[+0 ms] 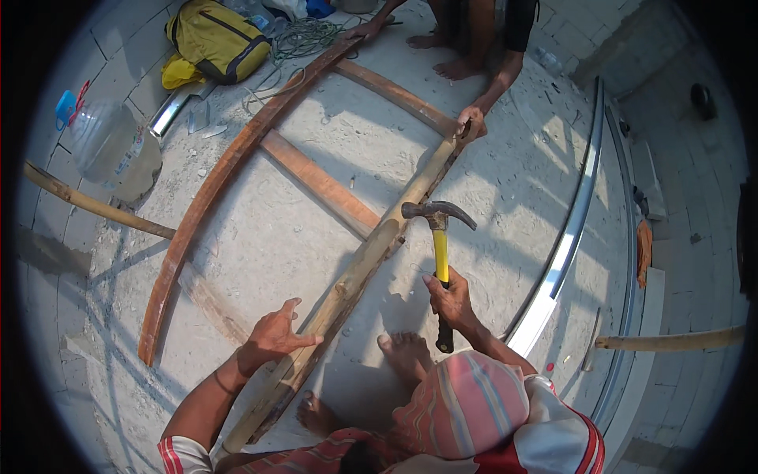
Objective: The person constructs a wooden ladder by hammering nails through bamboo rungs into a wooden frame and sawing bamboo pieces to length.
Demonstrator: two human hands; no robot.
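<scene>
My right hand (450, 299) is closed round the lower handle of a claw hammer (440, 249), its steel head raised beside a round wooden pole (347, 272). Over the pole's near part, my left hand (272, 338) is open with thumb and fingers spread; the thumb is at the pole's edge, and whether it touches I cannot tell. Wooden crosspieces (320, 178) run between the pole and a reddish-brown plank (217, 178) on the left, forming a ladder-like frame. At the far end, a co-worker's hand (472, 126) grips the pole and the other hand (367, 30) rests on the plank.
A yellow backpack (217, 41), coiled green cord (308, 38) and a large clear water jug (114, 150) stand by the left wall. Shiny metal channels (570, 229) lie along the right. Wooden handles (99, 204) jut in from both sides. My bare feet (404, 354) are beside the pole.
</scene>
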